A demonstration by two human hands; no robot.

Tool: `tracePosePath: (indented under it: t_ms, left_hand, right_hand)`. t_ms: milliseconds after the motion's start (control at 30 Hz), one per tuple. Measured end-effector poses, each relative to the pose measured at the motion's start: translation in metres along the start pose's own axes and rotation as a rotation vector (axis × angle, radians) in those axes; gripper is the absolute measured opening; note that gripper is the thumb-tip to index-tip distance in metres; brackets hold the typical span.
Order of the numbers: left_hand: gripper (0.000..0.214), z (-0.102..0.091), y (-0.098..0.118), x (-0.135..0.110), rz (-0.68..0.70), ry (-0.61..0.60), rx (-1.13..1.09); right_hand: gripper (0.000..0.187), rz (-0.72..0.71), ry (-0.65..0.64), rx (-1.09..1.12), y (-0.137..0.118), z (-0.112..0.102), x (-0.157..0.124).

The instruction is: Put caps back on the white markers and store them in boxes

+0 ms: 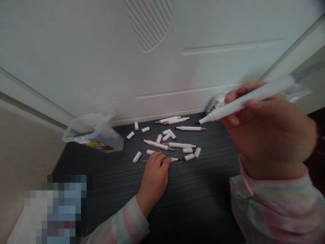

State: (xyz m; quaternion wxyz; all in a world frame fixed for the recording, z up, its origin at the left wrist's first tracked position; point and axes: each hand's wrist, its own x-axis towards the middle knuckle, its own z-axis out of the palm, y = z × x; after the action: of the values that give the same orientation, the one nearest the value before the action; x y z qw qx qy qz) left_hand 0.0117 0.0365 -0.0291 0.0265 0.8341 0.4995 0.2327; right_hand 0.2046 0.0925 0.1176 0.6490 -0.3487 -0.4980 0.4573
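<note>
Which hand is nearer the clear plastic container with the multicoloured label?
Left. The left hand is low at the dark lined surface, right of the container and nearer the camera; the right hand is raised, much farther right, holding a white dark-tipped marker.

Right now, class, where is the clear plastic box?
In the head view, the clear box sits left of centre on the dark surface, near the red-ended cap.

Smooth white moulded panel [76, 51] is standing upright across the back | large, curved, striped relief [152, 20] is showing at its top | black wood-grain surface [109, 186] is stretching below | plain beige surface [27, 135] is flanking the left | dim, soft light is falling
</note>
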Motion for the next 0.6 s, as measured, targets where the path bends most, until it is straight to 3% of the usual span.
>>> tracePosePath:
  t_ms: [100,200,300,467,600]
  left_hand:
    - [0.028,-0.001,0.001,0.000,-0.004,-0.004,-0.001]
    - [0.027,-0.002,0.002,0.000,-0.013,-0.004,-0.011]
    - [0.026,-0.002,0.002,0.001,-0.020,-0.005,-0.018]
    - [0.025,-0.002,0.003,0.000,-0.019,0.003,-0.027]
    - [0.025,-0.002,0.003,0.000,-0.024,0.006,-0.042]
  right_hand:
    - [0.017,-0.031,-0.157,-0.526,0.011,-0.010,0.006]
    - [0.018,0.009,-0.501,-1.209,0.026,-0.020,0.013]
    - [0.026,0.157,-0.742,-1.551,0.047,-0.026,0.021]
    - [0.023,0.262,-0.779,-1.638,0.082,-0.030,0.026]
    - [0.024,0.296,-0.821,-1.655,0.096,-0.031,0.026]
